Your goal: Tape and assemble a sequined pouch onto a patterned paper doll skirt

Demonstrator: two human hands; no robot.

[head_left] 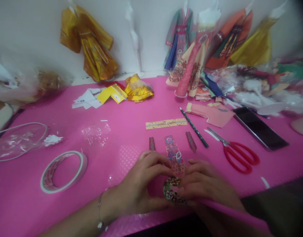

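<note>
A small round dish [168,190] of multicoloured sparkling beads or rhinestones is near the table's front edge, between my hands. My left hand [144,184] curves around its left side, thumb at the near rim and fingertips at the far side. Bent over the right part of the dish, my right hand [208,186] has its fingertips among the beads; whether they pinch one is hidden. A bright pink strip [237,214] crosses the right wrist. Just beyond lies a patterned fabric panel [174,153] with blue and white designs, between two small dark red strips [191,141].
Red-handled scissors [240,158], a dark green pencil [194,128] and a phone [262,128] lie right. A tan patterned strip [166,123] is mid-table. Left are a tape roll [64,171] and scattered clear gems [96,135]. Dressed doll forms [89,42] line the back wall.
</note>
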